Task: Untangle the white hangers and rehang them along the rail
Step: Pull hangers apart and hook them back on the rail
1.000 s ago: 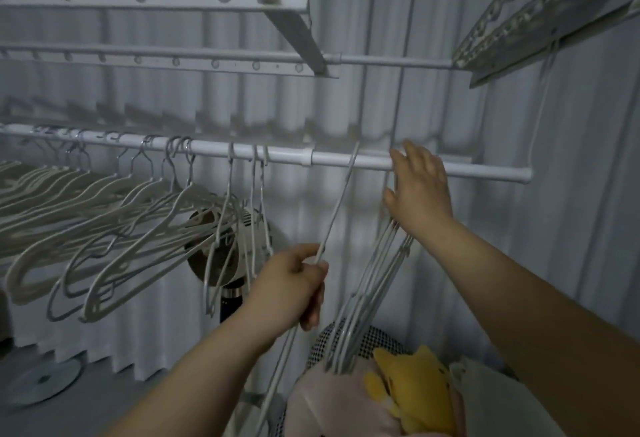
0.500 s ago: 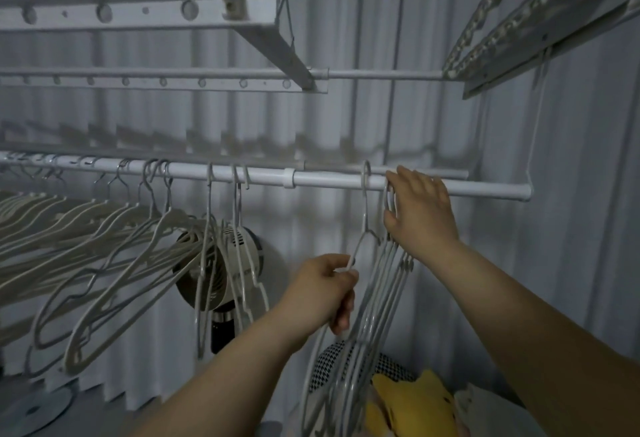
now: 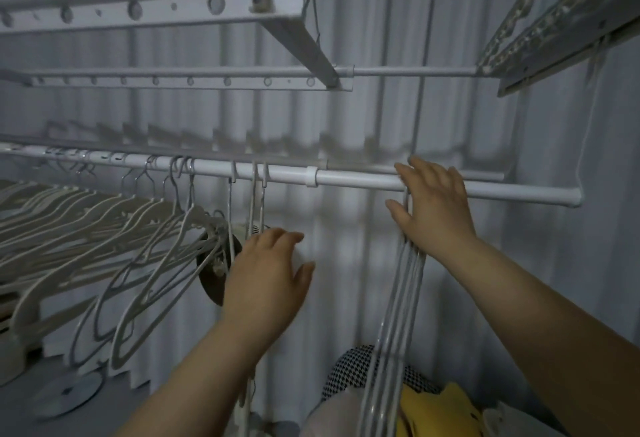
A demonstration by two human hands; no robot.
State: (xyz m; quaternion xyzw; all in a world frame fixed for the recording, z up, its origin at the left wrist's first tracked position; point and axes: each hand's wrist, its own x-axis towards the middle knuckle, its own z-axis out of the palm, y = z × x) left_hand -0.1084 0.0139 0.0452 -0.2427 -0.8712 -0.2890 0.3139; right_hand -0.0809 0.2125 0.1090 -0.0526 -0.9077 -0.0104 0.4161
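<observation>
The white rail (image 3: 360,181) runs across the middle of the view. Many white hangers (image 3: 104,232) hang crowded and slanted on its left part. Three more hangers (image 3: 257,194) hang straight down just right of them. My left hand (image 3: 270,277) is below the rail beside those three, fingers spread and holding nothing. A bundle of several white hangers (image 3: 401,298) hangs from the rail further right. My right hand (image 3: 434,204) lies flat against the tops of that bundle, its straight fingers reaching over the rail. The bundle's hooks are hidden behind that hand.
Above hangs a drying rack with perforated bars (image 3: 173,8) and a slanted brace (image 3: 304,45). A dark round fan (image 3: 213,273) stands behind the left hangers. A yellow soft toy (image 3: 440,409) and checked fabric (image 3: 356,367) lie below. The rail's end cap (image 3: 575,198) is at right.
My left hand hooked a single hanger on the rail beside the bundle, let go of it and moved left, open. My right hand stayed at the bundle's top.
</observation>
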